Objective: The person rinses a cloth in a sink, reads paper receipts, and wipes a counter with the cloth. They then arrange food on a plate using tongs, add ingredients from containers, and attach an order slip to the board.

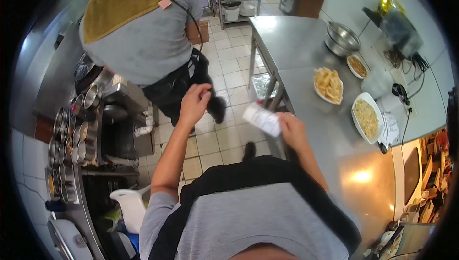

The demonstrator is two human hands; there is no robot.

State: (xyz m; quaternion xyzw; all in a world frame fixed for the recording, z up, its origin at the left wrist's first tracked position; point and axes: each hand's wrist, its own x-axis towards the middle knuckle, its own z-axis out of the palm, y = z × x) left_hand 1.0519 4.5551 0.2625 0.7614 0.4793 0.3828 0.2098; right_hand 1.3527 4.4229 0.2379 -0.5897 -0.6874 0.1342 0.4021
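Many metal cups [86, 150] stand at your far left, and near to them is a white plastic chair [131, 208]. Further forward, a co-worker [143, 49] in a grey shirt leans toward the left, with a mustard-coloured cloth [122, 6] lying over the shoulders.

Your left forearm [169, 150] is stretched forward and slightly to the right, and in the view your left hand [195, 98] comes in front of the co-worker's dark trousers. This hand is raised, its wrist is bent toward the right, and its fingers are loosely curled and released, the thumb lying near to the forefinger.

Between your two hands, above the tiled floor [224, 143], is the white printed slip [260, 119]. It is tilted and a little blurred, and its lower right end is in your right hand [292, 132]. The fingers of this hand grasp the slip, while the forearm reaches forward and to the left, just beside the edge of the steel table [299, 88].

On this table, there are golden fried pieces [328, 85] in a white dish. Behind them, metal bowls [336, 49] are stacked. More to the right is fried rice [366, 119] in a deep white bowl [379, 114], and a second printed paper [389, 128] lies beside this bowl.
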